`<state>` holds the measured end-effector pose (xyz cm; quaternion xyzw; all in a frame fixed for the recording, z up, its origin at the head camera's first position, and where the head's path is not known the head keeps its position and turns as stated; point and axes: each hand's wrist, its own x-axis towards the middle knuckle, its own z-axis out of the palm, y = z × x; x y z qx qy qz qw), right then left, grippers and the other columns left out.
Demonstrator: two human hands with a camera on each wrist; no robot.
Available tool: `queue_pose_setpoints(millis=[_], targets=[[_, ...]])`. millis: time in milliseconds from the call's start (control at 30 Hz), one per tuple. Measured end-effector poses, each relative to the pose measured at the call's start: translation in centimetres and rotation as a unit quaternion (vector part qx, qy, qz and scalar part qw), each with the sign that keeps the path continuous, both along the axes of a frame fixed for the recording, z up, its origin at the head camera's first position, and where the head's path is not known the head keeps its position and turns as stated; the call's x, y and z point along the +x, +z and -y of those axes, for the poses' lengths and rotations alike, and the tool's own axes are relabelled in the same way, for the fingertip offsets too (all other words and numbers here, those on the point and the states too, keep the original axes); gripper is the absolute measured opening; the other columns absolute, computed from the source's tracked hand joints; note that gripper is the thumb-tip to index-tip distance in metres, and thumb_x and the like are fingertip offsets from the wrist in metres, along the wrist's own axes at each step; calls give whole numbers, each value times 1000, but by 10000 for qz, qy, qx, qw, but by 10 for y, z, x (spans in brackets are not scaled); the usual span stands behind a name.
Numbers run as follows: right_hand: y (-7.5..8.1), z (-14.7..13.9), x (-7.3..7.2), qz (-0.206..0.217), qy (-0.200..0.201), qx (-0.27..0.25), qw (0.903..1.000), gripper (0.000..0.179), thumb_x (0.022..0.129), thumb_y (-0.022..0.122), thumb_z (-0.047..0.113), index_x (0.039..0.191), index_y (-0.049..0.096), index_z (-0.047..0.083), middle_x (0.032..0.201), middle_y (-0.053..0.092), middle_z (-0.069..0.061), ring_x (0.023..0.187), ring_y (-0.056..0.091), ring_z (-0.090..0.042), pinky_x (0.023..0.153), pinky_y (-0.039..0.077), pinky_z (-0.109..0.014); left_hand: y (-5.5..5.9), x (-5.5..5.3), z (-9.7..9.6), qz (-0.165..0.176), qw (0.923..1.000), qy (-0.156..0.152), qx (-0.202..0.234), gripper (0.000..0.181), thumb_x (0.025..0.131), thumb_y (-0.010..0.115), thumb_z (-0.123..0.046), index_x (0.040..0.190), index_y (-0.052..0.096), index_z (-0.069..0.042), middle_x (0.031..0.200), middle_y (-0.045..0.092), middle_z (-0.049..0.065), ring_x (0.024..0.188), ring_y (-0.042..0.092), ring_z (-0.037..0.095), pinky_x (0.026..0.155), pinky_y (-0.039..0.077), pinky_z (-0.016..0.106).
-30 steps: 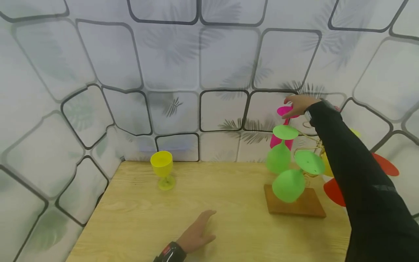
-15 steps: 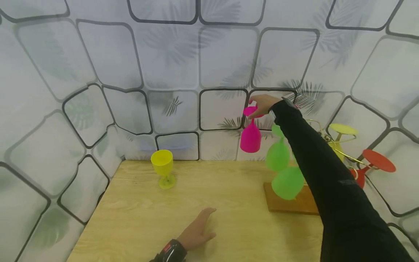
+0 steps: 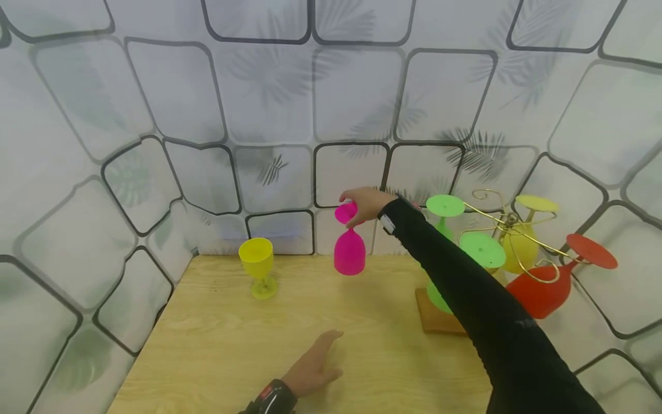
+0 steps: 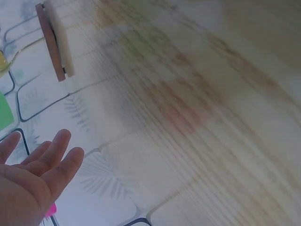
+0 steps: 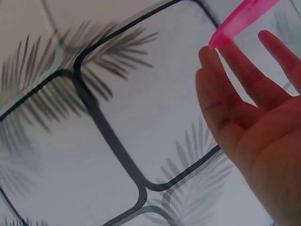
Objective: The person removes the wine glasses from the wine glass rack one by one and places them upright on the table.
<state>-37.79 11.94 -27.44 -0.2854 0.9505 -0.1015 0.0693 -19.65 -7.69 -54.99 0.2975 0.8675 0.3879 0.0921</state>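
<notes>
The right hand [image 3: 366, 205] pinches a pink goblet [image 3: 349, 253] by its foot [image 3: 343, 214], holding it upside down over the table's [image 3: 222, 345] far middle. The left hand [image 3: 311, 371] is loosely spread at near middle. A yellow goblet [image 3: 256, 259] stands far left; upturned goblets [image 3: 540, 293] hang on a rack [image 3: 435, 316] at right.

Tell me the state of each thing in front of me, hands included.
Pink goblet: upside down, held by its foot
Right hand: gripping the pink goblet's foot
Left hand: fingers extended, holding nothing
Wire rack: standing, loaded
Two green goblets: upside down on the rack
Racked yellow goblet: upside down
Red goblet: hanging upside down, tilted
Loose yellow goblet: upright on the table
</notes>
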Motion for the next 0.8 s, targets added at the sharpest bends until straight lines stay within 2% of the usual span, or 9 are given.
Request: queue_pose_setpoints(millis=[133, 267, 367, 433, 533, 600, 667, 733, 800], targets=[[-17, -2, 18, 10, 205, -697, 9974, 69, 75, 74, 22, 136, 48, 2, 127, 58, -20, 109, 56, -32, 89, 54, -44, 2, -2, -1, 30, 9999, 108, -109, 72, 83, 61, -27, 145, 29, -10, 149, 35, 16, 133, 38, 33, 107, 37, 53], [-48, -17, 36, -46, 362, -1373, 9899, 74, 74, 75, 17, 139, 45, 2, 130, 56, -19, 110, 55, -32, 86, 56, -44, 2, -6, 1, -115, 9997, 173, -84, 72, 83, 62, -24, 145, 29, -7, 147, 36, 17, 130, 40, 34, 105, 39, 52], [-78, -29, 46, -69, 344, -1998, 9792, 73, 73, 76, 15, 137, 46, 2, 127, 57, -19, 107, 55, -32, 85, 57, -44, 3, -13, 6, -309, 9987, 407, -7, 70, 84, 61, -21, 144, 29, -3, 144, 37, 22, 129, 40, 37, 106, 38, 54], [-98, -35, 54, 33, 175, -2549, 9668, 71, 72, 77, 13, 135, 48, 3, 124, 57, -19, 105, 54, -31, 85, 57, -46, 7, -18, 10, -350, 9966, 751, 29, 67, 87, 58, -24, 143, 30, 0, 144, 37, 24, 130, 38, 38, 107, 35, 55], [-128, -39, 66, 299, -82, -3495, 9364, 69, 71, 77, 10, 132, 47, 2, 123, 55, -21, 106, 54, -34, 88, 54, -50, 19, -31, 16, -607, 9890, 1332, 202, 62, 90, 55, -25, 140, 35, 5, 142, 41, 26, 130, 39, 39, 108, 34, 54], [-147, -39, 73, 455, -222, -4094, 9110, 68, 71, 77, 8, 131, 45, 1, 125, 53, -22, 111, 53, -37, 91, 52, -52, 31, -41, 20, -705, 9828, 1653, 425, 58, 92, 53, -25, 139, 37, 6, 141, 43, 26, 127, 43, 39, 106, 37, 54], [-163, -36, 79, 605, -261, -4697, 8804, 67, 72, 75, 3, 129, 42, -3, 127, 49, -25, 115, 50, -39, 93, 51, -51, 44, -53, 22, -676, 9764, 1819, 948, 57, 93, 53, -21, 139, 35, 7, 138, 44, 28, 122, 46, 42, 103, 39, 56], [-177, -31, 84, 733, -291, -5219, 8494, 66, 72, 74, 0, 128, 39, -6, 129, 47, -26, 117, 50, -36, 95, 51, -45, 59, -63, 21, -311, 9659, 1922, 1704, 60, 93, 53, -19, 141, 29, 8, 137, 44, 30, 119, 48, 44, 101, 41, 58], [-189, -26, 88, 828, -282, -5634, 8216, 66, 73, 72, -2, 128, 36, -10, 131, 45, -25, 117, 52, -27, 94, 52, -35, 74, -73, 20, 194, 9441, 1875, 2704, 63, 93, 53, -13, 143, 21, 7, 139, 39, 31, 121, 45, 46, 103, 39, 59]])
